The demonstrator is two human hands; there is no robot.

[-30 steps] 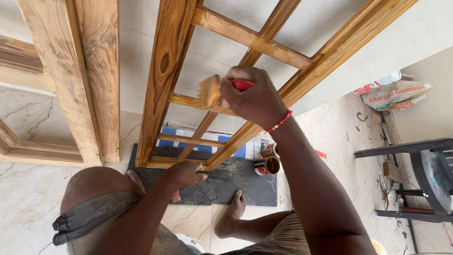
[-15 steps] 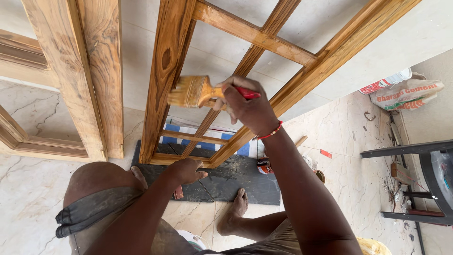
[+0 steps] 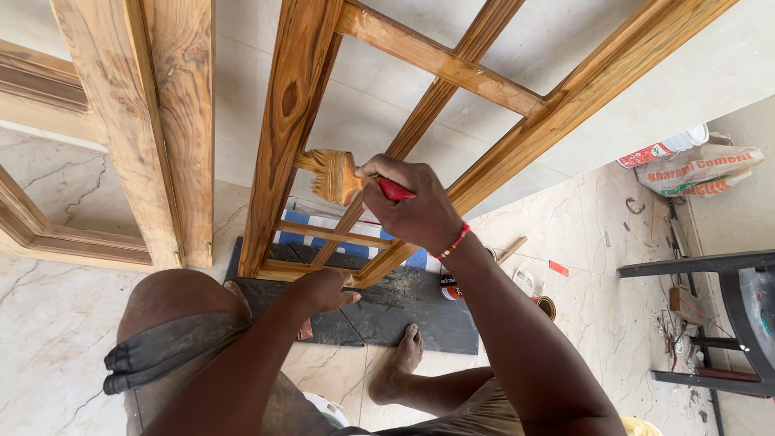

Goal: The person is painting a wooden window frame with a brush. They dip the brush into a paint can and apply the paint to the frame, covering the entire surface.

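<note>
My right hand (image 3: pixel 416 210) grips a paintbrush (image 3: pixel 343 176) with a red handle and tan bristles. The bristles press against a short crossbar beside the left upright of a glossy wooden window frame (image 3: pixel 286 129), which leans against a pale wall. My left hand (image 3: pixel 327 288) reaches down to the bottom rail of that frame, fingers curled over its edge. A red bead bracelet circles my right wrist. My bent knee and bare foot (image 3: pixel 400 359) are below.
A dark mat (image 3: pixel 404 311) lies under the frame. A second wooden frame (image 3: pixel 157 121) stands at the left. A small tin (image 3: pixel 449 287) and a lid rest on the marble floor. A black stool (image 3: pixel 710 323) and sacks (image 3: pixel 698 169) are at right.
My right hand has carried the brush left and slightly down, from the diagonal bars to the crossbar near the left upright. The left hand stays on the bottom rail.
</note>
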